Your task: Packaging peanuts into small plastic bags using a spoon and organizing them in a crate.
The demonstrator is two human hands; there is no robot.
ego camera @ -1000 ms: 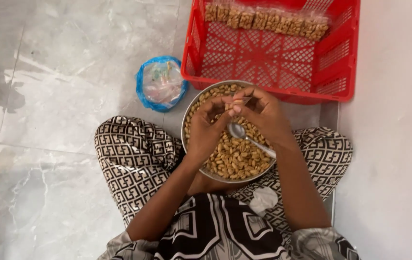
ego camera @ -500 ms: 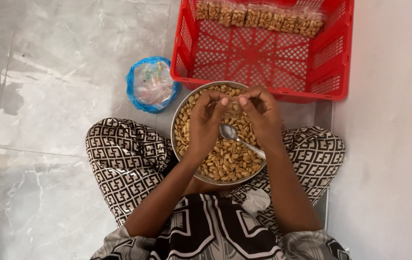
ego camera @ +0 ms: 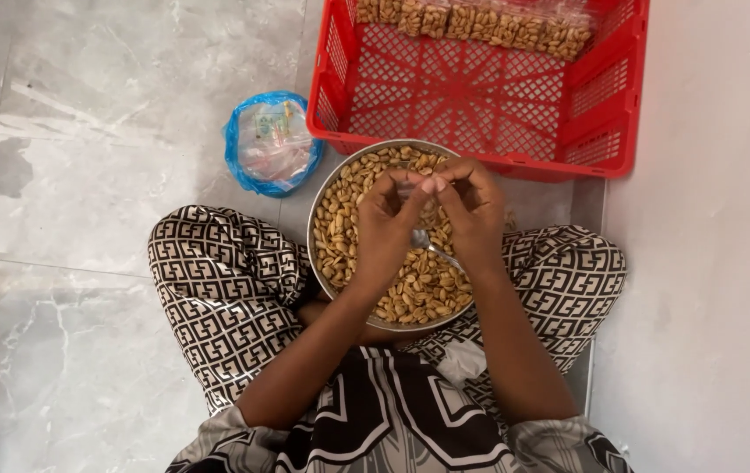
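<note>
A round metal bowl [ego camera: 318, 223] full of shelled peanuts [ego camera: 349, 228] rests in my lap between my crossed legs. My left hand [ego camera: 385, 229] and my right hand [ego camera: 478, 210] are raised over the bowl, fingertips meeting. Between them they pinch a small clear plastic bag [ego camera: 410, 187], which is hard to make out. A metal spoon [ego camera: 432, 246] lies on the peanuts just under my hands, partly hidden by them.
A red plastic crate [ego camera: 471, 96] stands on the floor right behind the bowl, with a row of small filled peanut packets [ego camera: 471, 19] along its far side. A blue plastic bag [ego camera: 272, 142] holding clear bags lies left of the crate. A pale wall runs along the right.
My fingertips have drawn closer together over the bowl. The view has shifted slightly; bowl, spoon and crate stay put.
</note>
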